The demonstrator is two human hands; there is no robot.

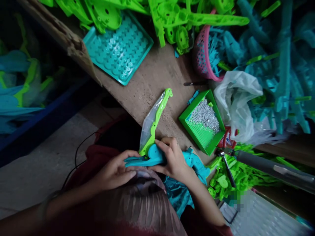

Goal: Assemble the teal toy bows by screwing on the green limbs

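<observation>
Both my hands hold one plastic toy assembly just below the wooden table's (pixel 157 78) near edge. My left hand (pixel 115 170) pinches the end of its teal part (pixel 145 159). My right hand (pixel 173 159) wraps the teal hub where a long lime green arm (pixel 157 119) with a clear plastic panel rises toward the table. Loose teal parts (pixel 194 164) lie under my right wrist.
A green tray of small metal screws (pixel 204 119) sits right of the hands. A teal moulded tray (pixel 119 49), lime green parts (pixel 177 19), a pink basket (pixel 201 55), a white plastic bag (pixel 238 98) and a hammer (pixel 227 167) surround it. Floor lies left.
</observation>
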